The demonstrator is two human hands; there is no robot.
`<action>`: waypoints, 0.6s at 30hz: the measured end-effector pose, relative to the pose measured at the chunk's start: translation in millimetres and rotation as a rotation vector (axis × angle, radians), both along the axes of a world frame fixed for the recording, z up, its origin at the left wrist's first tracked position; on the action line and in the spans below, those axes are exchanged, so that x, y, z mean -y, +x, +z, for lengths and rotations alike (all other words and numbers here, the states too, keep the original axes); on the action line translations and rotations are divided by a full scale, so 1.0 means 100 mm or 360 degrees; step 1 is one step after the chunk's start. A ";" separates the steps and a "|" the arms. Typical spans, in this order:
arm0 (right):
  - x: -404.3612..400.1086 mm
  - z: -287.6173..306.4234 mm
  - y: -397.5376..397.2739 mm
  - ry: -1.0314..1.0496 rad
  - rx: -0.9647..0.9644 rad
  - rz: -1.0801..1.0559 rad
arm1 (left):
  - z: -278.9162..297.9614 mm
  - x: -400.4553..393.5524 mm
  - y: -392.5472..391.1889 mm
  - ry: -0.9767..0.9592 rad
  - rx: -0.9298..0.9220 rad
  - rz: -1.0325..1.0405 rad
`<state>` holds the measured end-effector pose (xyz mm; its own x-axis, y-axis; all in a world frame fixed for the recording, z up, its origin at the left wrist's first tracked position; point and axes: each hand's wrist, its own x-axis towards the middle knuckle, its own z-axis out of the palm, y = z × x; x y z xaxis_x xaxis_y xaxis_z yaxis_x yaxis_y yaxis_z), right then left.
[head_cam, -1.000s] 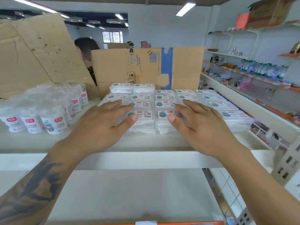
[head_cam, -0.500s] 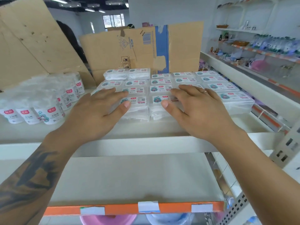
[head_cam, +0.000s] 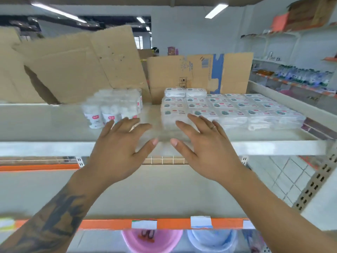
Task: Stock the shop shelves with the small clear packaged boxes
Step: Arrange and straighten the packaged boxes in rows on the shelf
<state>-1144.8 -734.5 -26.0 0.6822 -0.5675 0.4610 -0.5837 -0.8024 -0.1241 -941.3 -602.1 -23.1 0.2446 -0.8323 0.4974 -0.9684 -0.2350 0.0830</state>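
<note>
Several small clear packaged boxes with teal and red labels lie in rows on the white upper shelf, some stacked two high at the back. My left hand is open with spread fingers over the shelf's front edge, just in front of the white tubs. My right hand is also open, with a ring on one finger. Its fingertips reach over the blurred front-left stack of boxes; whether they touch it I cannot tell. Neither hand holds anything.
Wrapped white round tubs stand left of the boxes. Flattened cardboard sheets lean behind them. Below is a bare shelf with an orange price strip, over pink and blue basins. Wall shelves with bottles run along the right.
Both hands have drawn back from on top of the boxes toward the shelf's front edge. The view has shifted, so the boxes now sit right of centre.
</note>
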 end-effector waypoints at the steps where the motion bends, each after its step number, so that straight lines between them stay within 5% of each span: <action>1: -0.19 -0.04 0.15 0.0013 -0.0013 0.0014 | -0.04 -0.21 0.14 0.0028 0.0020 0.0035; 18: -3.09 -0.68 2.85 0.0022 -0.0253 0.0650 | -0.68 -3.85 2.21 0.0235 0.0103 0.0831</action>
